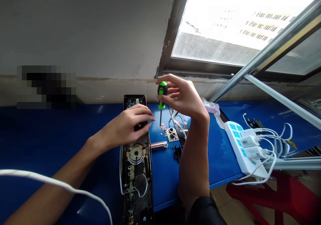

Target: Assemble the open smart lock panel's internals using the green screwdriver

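Note:
My right hand (182,93) grips a green and black screwdriver (162,94), its shaft pointing down close to a small pinkish circuit board (163,127) and loose screws. My left hand (137,123) rests over an opened, long black device (136,181), with its thumb and fingers apart; whether something small lies under the palm is hidden. A round metal part and thin white wires show inside the device. Right of it lie a square metal module (172,134), a pinkish cylinder (159,145) and a small black part (178,153).
A black plate (178,119) with white cable lies behind my right forearm. A white power strip (235,141) with several plugs and cables stands on the blue table (220,161) at right. A plastic bag (212,108) lies near the window. A red stool (281,195) is below; a white cable (50,180) crosses lower left.

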`<state>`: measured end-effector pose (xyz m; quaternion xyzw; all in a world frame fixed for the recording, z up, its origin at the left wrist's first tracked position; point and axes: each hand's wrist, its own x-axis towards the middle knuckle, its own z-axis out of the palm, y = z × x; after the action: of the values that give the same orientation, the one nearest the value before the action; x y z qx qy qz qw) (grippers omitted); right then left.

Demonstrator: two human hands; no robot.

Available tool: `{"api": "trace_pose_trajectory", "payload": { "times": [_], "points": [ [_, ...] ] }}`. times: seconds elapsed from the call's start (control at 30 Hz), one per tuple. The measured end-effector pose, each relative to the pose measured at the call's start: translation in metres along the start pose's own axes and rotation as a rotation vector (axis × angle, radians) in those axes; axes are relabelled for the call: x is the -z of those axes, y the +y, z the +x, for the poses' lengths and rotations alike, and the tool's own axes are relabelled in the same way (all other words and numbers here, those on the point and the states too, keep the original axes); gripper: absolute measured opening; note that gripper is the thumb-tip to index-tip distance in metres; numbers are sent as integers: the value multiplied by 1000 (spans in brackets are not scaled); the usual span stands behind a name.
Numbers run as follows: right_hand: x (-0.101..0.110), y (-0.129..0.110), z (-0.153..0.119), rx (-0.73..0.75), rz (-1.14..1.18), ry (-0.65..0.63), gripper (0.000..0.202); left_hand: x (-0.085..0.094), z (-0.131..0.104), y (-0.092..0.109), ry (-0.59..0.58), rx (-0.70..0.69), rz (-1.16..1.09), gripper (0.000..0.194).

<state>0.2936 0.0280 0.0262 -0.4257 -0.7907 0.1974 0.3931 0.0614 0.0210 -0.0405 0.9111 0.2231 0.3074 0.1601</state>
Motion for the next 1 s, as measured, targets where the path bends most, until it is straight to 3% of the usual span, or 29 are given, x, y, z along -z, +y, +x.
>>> {"api": "trace_pose_trajectory", "payload": {
  "times": [0.27, 0.47, 0.7, 1.0],
  "points": [
    [-12, -24, 3, 137, 229, 279, 36, 40, -5, -5, 35, 255, -77, 32],
    [-23, -21, 13, 304, 183, 560, 32, 47, -7, -2, -43, 293, -168, 27],
    [-24, -25, 15, 377, 147, 631, 32, 38, -7, -7, -6, 374, -218, 24],
    [-25, -18, 16, 357, 95, 600, 34, 40, -11, -13, 40, 496, -275, 21]
  ]
}}
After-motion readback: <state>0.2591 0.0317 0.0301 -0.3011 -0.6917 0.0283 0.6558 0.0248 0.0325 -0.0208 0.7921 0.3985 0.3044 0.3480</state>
